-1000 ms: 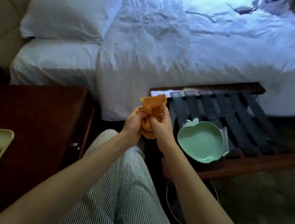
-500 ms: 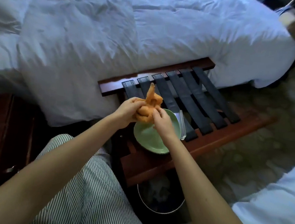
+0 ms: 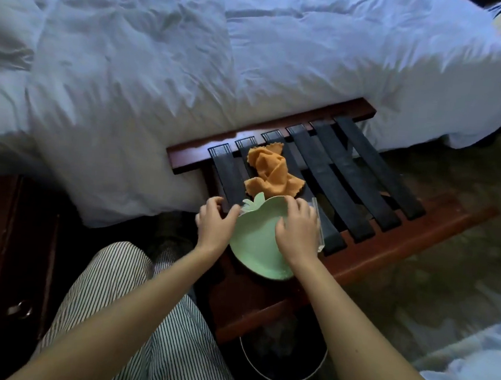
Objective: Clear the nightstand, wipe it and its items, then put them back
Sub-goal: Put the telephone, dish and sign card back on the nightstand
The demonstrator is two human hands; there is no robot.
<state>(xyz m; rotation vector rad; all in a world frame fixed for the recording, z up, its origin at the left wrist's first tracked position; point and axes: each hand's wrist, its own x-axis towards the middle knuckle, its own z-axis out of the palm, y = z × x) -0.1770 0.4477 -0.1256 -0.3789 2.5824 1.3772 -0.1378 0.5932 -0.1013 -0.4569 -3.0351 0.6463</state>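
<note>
Both your hands are down on the green dish [image 3: 253, 250], an apple-shaped one with a leaf tab at its far end. It sits at the near left part of the luggage rack [image 3: 419, 233], partly on the black straps [image 3: 349, 179] and partly over the wooden front rail. Your left hand [image 3: 215, 224] is at the dish's left rim with its fingers curled down onto the strap beside the leaf and its thumb against the rim edge. It looks like a grip, but you cannot tell whether the fingers reach under the dish. Your right hand [image 3: 298, 232] lies across the dish's right side, fingers bent over the far right rim and holding it. A clear flat piece [image 3: 319, 228] stands just beside that hand, against the dish's right edge; what it is cannot be made out. The orange cloth [image 3: 270, 170] lies crumpled on the straps just beyond the dish, free of both hands, and its near edge meets the leaf tab. The rack's back rail is tucked under the white duvet [image 3: 163, 63], which hangs down the bed's side. The dark nightstand [image 3: 4, 260] is at the far left, well apart from the dish, and only its front and a drawer pull [image 3: 19, 309] show. A round wastebasket [image 3: 313, 371] sits below the rack's near corner. Your striped trousers [image 3: 143, 316] fill the bottom of the view between your forearms.
</note>
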